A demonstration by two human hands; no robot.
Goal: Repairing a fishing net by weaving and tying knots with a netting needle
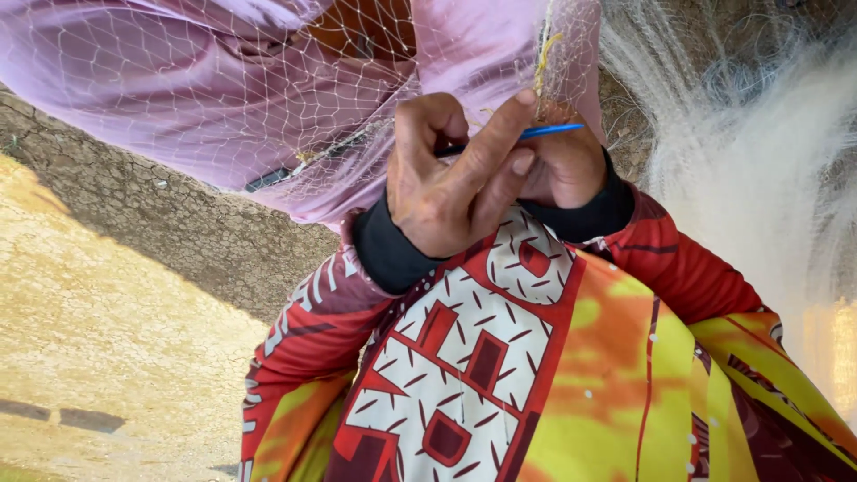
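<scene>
My left hand point(446, 183) and my right hand point(567, 165) meet in the middle of the view, pressed together over a fine white fishing net point(295, 98). A thin blue netting needle point(552, 131) runs across between them. It passes under the fingers of my left hand, which are closed on it, and its tip sticks out above my right knuckles. My right hand is a closed fist at the net, where a yellow twine strand point(544, 54) hangs down to it. Dark cuffs and red-and-yellow patterned sleeves point(696, 268) cover both arms.
The net lies draped over pink cloth point(161, 80) at the top. A thick heap of white netting point(759, 170) fills the right side. Cracked, dry ground point(107, 295) shows at the left, part shaded, part sunlit.
</scene>
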